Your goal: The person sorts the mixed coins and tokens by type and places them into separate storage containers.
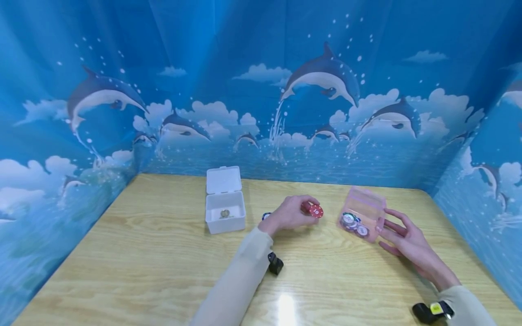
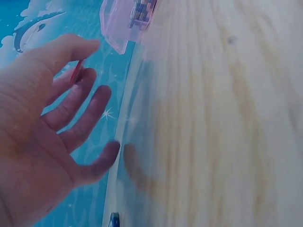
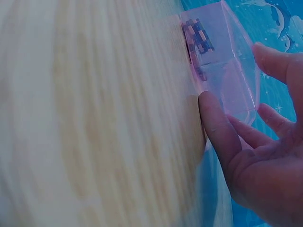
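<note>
In the head view my left hand (image 1: 291, 213) pinches a red poker chip (image 1: 316, 211) marked 10 between thumb and fingers, above the table. Its other fingers spread loosely in the left wrist view, where the chip (image 2: 76, 72) shows edge-on. To its right sits a pink see-through box (image 1: 377, 234), lid raised, with several poker chips (image 1: 350, 220) inside. My right hand (image 1: 412, 244) rests against the box's right side with fairly straight fingers. In the right wrist view thumb and fingertips touch the box (image 3: 227, 71). A dark blue and white chip (image 1: 266, 216) lies partly hidden behind my left wrist.
A white box (image 1: 225, 225) with its lid up stands left of my left hand and holds a gold-coloured coin-like disc (image 1: 224, 213). The wooden table (image 1: 142, 253) ends at a blue dolphin-print curtain (image 1: 244, 90) at the back and sides.
</note>
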Tool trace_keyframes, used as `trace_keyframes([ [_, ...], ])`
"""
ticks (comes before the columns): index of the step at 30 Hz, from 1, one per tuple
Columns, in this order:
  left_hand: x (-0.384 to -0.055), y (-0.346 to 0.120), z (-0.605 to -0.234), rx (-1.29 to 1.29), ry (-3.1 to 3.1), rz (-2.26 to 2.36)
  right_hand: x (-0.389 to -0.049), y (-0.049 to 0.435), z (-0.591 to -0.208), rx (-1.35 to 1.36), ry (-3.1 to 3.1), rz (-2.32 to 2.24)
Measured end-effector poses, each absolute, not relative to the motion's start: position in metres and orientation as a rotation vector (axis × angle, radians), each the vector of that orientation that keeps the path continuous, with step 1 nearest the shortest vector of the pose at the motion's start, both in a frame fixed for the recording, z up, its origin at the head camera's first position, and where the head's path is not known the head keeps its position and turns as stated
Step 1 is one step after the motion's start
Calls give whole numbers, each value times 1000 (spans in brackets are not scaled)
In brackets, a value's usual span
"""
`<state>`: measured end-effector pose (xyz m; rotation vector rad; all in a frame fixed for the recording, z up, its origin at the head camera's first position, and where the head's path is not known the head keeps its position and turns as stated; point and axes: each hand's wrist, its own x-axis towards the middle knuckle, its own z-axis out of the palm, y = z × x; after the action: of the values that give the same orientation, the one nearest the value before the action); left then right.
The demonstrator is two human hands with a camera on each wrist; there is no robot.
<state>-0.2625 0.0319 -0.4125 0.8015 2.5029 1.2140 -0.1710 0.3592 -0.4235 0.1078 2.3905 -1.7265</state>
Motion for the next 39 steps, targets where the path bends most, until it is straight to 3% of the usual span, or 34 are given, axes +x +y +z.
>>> trace_keyframes([
  [39, -247, 103, -409, 846, 2461, 1487, -171, 358, -424, 128, 2381, -1732],
])
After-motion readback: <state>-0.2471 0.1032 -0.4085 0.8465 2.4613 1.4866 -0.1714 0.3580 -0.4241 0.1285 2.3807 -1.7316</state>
